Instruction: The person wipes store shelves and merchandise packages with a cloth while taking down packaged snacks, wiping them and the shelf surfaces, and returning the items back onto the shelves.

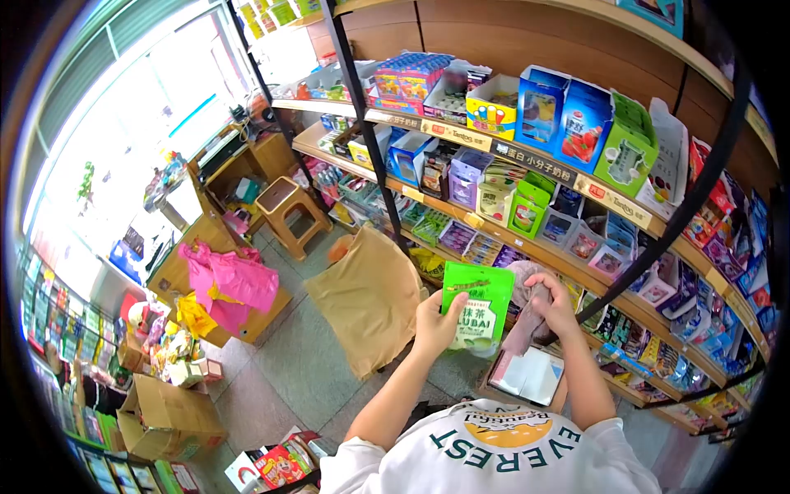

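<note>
My left hand [438, 326] grips a bright green snack pouch [485, 288] by its left edge, with the thumb on the front. The pouch is upright and carries a white label with dark lettering. A greyish-mauve cloth [520, 333] is bunched in my right hand [556, 308], just right of the pouch. Part of the cloth lies behind the pouch's right edge, and whether they touch I cannot tell. Below the cloth, a box with a white top [527, 375] sits near my body.
Shelving [535, 239] with packed snacks runs along the right, with a black upright post [362, 107] in front. Brown paper [366, 300] drapes over something ahead. Further left are a wooden stool [284, 202], pink plastic bags [226, 280] and a cardboard box [169, 420].
</note>
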Demonstrator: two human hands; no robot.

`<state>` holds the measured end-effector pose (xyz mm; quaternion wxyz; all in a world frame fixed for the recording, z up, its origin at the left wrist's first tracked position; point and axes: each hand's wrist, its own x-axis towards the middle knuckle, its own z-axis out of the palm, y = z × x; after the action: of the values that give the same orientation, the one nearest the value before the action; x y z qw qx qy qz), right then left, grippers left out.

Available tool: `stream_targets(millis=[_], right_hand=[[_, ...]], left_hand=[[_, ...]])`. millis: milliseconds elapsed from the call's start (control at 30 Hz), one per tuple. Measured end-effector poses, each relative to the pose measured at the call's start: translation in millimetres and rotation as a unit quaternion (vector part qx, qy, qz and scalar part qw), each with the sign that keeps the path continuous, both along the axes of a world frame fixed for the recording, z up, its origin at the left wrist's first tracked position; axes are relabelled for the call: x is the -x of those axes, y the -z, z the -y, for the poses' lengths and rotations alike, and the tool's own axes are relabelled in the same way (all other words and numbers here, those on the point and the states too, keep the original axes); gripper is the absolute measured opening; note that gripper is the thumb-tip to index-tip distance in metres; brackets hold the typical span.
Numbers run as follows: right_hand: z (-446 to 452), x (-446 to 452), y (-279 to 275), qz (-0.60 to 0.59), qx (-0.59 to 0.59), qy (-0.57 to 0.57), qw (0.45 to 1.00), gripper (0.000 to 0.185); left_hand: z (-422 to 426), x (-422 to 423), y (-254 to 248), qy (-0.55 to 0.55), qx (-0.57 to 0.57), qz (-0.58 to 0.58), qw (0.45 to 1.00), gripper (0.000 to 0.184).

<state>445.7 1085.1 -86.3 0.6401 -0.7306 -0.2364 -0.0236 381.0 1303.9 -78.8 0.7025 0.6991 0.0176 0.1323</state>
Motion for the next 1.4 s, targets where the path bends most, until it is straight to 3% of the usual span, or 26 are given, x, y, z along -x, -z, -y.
stream_targets(millis=[100,167,267,467,533,600,700,733,767,833,900,1100,1400], right_hand=[[-17.0,8.1,8.6,0.046,0.096,-0.019,0.994,0.053],[-35.5,6.5,11.9,-0.058,0.065,-0.071,0.994,0.058],[-41.1,-12.2,5.6,-0.020,0.086,-0.091,0.992,0.046],[-55.2,-61.2,5.3,-0.008,0.105,-0.023,0.994,0.045],[-62.0,-77.0,9.1,-0.004,0.114,0.008,0.993,0.045],[-68.9,-92.6,14.4,-0.039,0.059,0.040,0.997,0.045],[-77.6,-106.6,17.3,-0.107,0.061,0.091,0.988,0.045],[-79.2,-110.3,22.2,-0.143,0.076,0.116,0.980,0.046],[-83.6,-115.1,23.1,-0.171,0.047,0.121,0.977,0.047],[-94.5,-123.5,23.9,-0.185,0.023,0.144,0.972,0.047],[-105.1,-129.3,25.2,-0.172,0.049,0.156,0.971,0.046],[-131.8,-147.9,24.4,-0.089,0.152,0.188,0.966,0.044],[-163.1,-167.6,19.4,0.051,0.315,0.176,0.931,0.047]], left_hand=[[10.1,-23.8,-0.4,-0.028,0.042,0.021,0.999,0.021],[18.7,-35.4,-11.4,-0.044,0.024,0.031,0.998,0.021],[11.4,-57.6,-7.7,-0.030,0.059,0.028,0.997,0.018],[-4.3,-117.5,5.3,0.020,0.113,0.023,0.993,0.016],[-13.8,-144.5,17.5,0.052,0.080,0.106,0.990,0.033],[-28.4,-165.5,18.4,0.116,0.095,0.125,0.981,0.064],[-52.5,-193.3,19.1,0.214,0.148,0.028,0.965,0.063],[-60.0,-207.9,34.3,0.282,0.105,0.026,0.953,0.061],[-64.7,-212.5,45.5,0.339,0.121,-0.054,0.931,0.058],[-69.2,-221.5,59.0,0.357,0.064,-0.049,0.931,0.059],[-73.3,-229.2,61.4,0.350,0.062,-0.067,0.932,0.060],[-95.5,-241.7,53.7,0.303,-0.097,-0.009,0.948,0.052],[-126.1,-244.1,52.5,0.261,-0.055,-0.045,0.963,0.058]])
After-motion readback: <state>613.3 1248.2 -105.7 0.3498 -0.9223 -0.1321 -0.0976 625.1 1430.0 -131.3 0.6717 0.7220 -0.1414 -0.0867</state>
